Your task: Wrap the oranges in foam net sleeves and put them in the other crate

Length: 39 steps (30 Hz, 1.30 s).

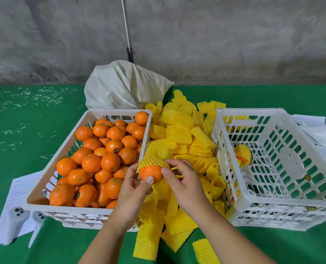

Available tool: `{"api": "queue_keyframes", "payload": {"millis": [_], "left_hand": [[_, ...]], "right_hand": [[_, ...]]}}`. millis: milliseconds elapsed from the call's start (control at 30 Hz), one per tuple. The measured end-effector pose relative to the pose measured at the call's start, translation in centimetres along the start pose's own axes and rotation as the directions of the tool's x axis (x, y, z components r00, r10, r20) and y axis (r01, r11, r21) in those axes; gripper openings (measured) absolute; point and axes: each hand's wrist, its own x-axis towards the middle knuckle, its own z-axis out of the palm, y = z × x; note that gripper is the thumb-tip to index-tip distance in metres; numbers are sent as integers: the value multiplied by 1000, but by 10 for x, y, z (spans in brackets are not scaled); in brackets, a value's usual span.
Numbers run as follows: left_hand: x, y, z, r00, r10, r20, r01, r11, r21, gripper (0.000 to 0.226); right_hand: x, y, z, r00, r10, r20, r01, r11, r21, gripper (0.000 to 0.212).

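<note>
1. Right now, in the head view, the person's left hand [133, 189] grips an orange [151, 173] from below, thumb pressed on its front, fingers curled behind it.
2. The right hand [185, 181] pinches the edge of a yellow foam net sleeve [155, 153] that covers the top half of that orange; the bare lower half shows beneath it.
3. The orange is held up between the two crates, over the pile of loose sleeves [183, 134].
4. The fruit looks firm, round and fairly smooth, so I judge it could slip unless cupped from beneath, as it is now.
5. The sleeve seems light, soft and stretchy; taking it by the rim and drawing it down looks the sensible hold.
6. The left crate [86, 119] is heaped with bare oranges; the right crate [223, 115] holds one wrapped orange [242, 154] near its left wall.
7. Hidden: the left fingers behind the fruit, the oranges lower in the heap, and whatever fills the pale sack [124, 86] behind.
8. Papers [19, 189] at the left are too small to read, and both forearms run off the bottom edge.
</note>
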Motion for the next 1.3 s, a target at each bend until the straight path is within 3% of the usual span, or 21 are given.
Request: {"api": "queue_keyframes", "payload": {"millis": [67, 200, 333, 433, 500, 567, 733, 867, 1067, 1300], "left_hand": [[-1, 2, 1, 1000, 10, 21, -11, 999, 39, 77], [-2, 4, 6, 996, 66, 52, -70, 994, 86, 69], [-3, 5, 13, 997, 82, -7, -81, 992, 92, 57], [-4, 5, 18, 997, 56, -46, -55, 998, 23, 63], [-5, 5, 21, 996, 52, -72, -52, 999, 12, 76], [-8, 2, 22, 997, 56, -61, -55, 998, 17, 85], [-11, 2, 22, 981, 138, -140, -138, 990, 7, 66], [-7, 0, 21, 952, 194, -236, -189, 981, 45, 58], [-11, 7, 16, 988, 148, -54, -143, 987, 77, 65], [-11, 11, 14, 986, 167, 6, -165, 967, 195, 73]], "right_hand": [[0, 1, 1, 995, -67, -68, 63, 997, -53, 17], [-6, 0, 1, 965, -201, -168, 170, 969, -179, 20], [-17, -1, 8, 950, -307, -57, 281, 921, -270, 18], [-10, 4, 1, 952, -305, -20, 290, 924, -250, 26], [-6, 8, -6, 957, -288, -41, 273, 937, -220, 18], [-5, 11, -8, 954, -286, -86, 258, 934, -246, 25], [-17, 13, 9, 978, -162, -129, 129, 964, -233, 26], [-38, 8, 30, 956, -286, -70, 269, 944, -190, 17], [-25, 1, 24, 975, -212, -74, 196, 964, -179, 28], [-24, -7, 14, 958, -286, 14, 282, 936, -209, 9]]}}
